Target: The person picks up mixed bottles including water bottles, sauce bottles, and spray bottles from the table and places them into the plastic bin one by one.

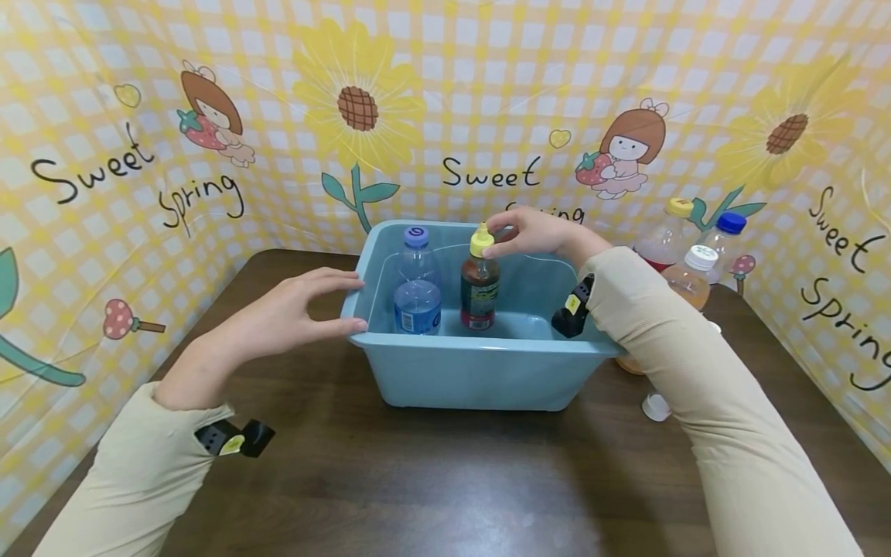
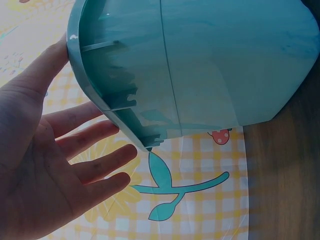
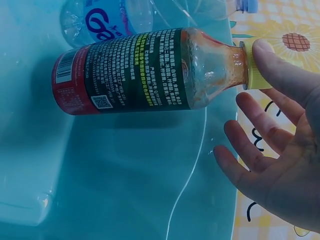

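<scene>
A light blue plastic tub (image 1: 480, 375) stands on the table. Inside it, upright, are a sauce bottle (image 1: 479, 290) with a yellow cap and dark label, and a clear water bottle (image 1: 418, 298) with a purple-blue cap to its left. My right hand (image 1: 532, 230) pinches the yellow cap (image 3: 257, 65) between thumb and index finger; its other fingers (image 3: 250, 145) spread loosely beside the bottle neck. At the tub's left end, my left hand (image 1: 299, 305) rests on the rim, thumb and fingers extended, as the left wrist view shows against the rim (image 2: 75, 50).
Right of the tub, partly behind my right sleeve, stand several bottles: one with a yellow cap (image 1: 679, 207), one with a blue cap (image 1: 731, 223) and one with a white cap (image 1: 701, 257). A loose white cap (image 1: 656, 406) lies on the brown table (image 1: 445, 480). Patterned cloth (image 1: 459, 93) surrounds the table.
</scene>
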`<state>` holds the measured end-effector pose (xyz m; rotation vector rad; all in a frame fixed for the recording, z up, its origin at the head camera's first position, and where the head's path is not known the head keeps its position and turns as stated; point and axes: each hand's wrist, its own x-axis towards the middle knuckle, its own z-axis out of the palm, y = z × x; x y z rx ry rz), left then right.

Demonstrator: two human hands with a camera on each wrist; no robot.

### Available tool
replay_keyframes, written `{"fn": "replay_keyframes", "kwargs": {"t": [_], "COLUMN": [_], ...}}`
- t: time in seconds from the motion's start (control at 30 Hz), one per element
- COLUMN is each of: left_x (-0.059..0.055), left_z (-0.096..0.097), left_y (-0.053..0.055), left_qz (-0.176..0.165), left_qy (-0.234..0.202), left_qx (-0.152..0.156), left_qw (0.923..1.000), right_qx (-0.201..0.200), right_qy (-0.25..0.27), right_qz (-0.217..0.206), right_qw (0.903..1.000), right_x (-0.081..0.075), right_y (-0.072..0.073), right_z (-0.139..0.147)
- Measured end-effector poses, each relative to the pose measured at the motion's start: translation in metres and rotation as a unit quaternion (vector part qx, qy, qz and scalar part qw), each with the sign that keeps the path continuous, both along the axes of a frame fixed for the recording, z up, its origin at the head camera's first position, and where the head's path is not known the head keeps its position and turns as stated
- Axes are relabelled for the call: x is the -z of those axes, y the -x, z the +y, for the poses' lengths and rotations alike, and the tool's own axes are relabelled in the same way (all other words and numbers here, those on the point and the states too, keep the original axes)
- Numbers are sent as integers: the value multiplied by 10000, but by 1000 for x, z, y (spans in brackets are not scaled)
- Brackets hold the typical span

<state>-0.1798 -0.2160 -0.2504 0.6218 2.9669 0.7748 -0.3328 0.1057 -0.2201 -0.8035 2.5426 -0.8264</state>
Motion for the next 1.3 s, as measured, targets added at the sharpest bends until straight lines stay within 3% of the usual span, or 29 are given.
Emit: {"fn": "replay_keyframes", "kwargs": {"t": [0.4, 0.73, 1.03, 1.3], "left_x": [-1, -1, 0, 1], "left_z": [1, 0, 0, 1], "left_y": [0, -2, 0, 0], "left_qz": [42, 75, 99, 61], "left_qy": [-21, -23, -27, -19], "left_qx": [9, 29, 58, 51], "left_qw": [10000, 10000, 9999, 10000], "right_qx": [-158, 49, -205, -139], "right_qy": [-126, -171, 41, -193], "right_qz": [198, -91, -48, -41], "right_qw": [9996, 9998, 9998, 9997], "right_x": [10, 20, 28, 32], "right_y": [8, 11, 12, 10], "right_z": [-8, -17, -21, -22]}}
